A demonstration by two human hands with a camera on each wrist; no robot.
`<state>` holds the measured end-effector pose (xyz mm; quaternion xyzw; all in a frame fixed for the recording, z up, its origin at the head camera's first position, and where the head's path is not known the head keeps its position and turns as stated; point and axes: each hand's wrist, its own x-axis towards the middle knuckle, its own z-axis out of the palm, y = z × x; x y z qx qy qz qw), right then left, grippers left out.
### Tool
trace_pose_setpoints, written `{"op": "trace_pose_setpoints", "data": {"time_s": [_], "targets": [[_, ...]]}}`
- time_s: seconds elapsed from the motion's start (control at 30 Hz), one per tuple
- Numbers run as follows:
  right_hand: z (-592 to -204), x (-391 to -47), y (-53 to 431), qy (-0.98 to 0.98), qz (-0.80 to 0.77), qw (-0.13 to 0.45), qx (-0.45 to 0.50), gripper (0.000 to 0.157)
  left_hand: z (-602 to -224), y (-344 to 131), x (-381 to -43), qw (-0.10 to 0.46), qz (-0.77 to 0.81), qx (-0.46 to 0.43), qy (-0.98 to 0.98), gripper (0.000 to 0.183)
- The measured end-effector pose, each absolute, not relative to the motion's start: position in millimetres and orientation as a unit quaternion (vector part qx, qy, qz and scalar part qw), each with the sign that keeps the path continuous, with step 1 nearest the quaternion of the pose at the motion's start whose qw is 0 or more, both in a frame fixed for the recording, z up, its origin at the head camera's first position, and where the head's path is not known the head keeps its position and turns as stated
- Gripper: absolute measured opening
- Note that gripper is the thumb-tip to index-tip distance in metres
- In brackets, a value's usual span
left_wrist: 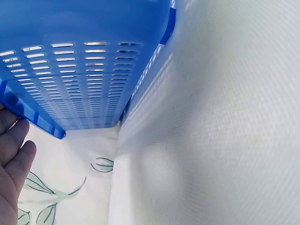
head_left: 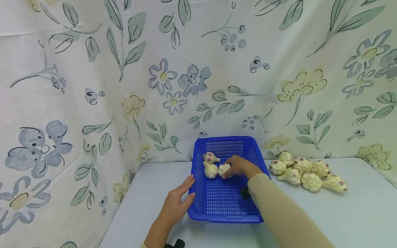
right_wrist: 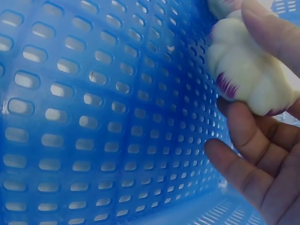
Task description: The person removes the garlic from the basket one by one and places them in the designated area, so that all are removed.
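A blue plastic basket (head_left: 229,217) with slotted walls stands on the white table. Inside it, my right hand (head_left: 240,166) grips a garlic bulb (head_left: 224,169) between thumb and fingers; in the right wrist view this garlic bulb (right_wrist: 248,65) shows pale cloves with purple streaks, close over the slotted floor. Two more garlic bulbs, one upper (head_left: 211,157) and one lower (head_left: 210,170), lie to its left at the basket's far left. My left hand (head_left: 178,203) has its fingers extended against the basket's left rim; in the left wrist view its fingertips (left_wrist: 21,126) are at the rim's underside.
Several garlic bulbs (head_left: 311,181) lie in a cluster on the table to the right of the basket. A floral cloth (head_left: 198,82) hangs behind the table and along its left side. Dark wrist-camera parts show at both wrists.
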<state>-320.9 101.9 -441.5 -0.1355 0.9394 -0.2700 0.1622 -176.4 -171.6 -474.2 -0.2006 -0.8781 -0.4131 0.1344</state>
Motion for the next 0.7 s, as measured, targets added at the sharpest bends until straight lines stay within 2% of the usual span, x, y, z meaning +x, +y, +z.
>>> {"op": "trace_pose_setpoints", "data": {"time_s": [0.27,0.7], "targets": [[-439.5,-323.6,101.3,0.935,-0.298,0.125,-0.147,0.064,-473.7,-171.2,-176.3,0.131,-0.41,-0.198,-0.881,0.047],[-432.2,-322.9,98.9,0.928,-0.33,0.075,-0.154,0.06,-472.4,-170.9,-175.8,0.127,-0.411,-0.195,-0.881,0.047]]}}
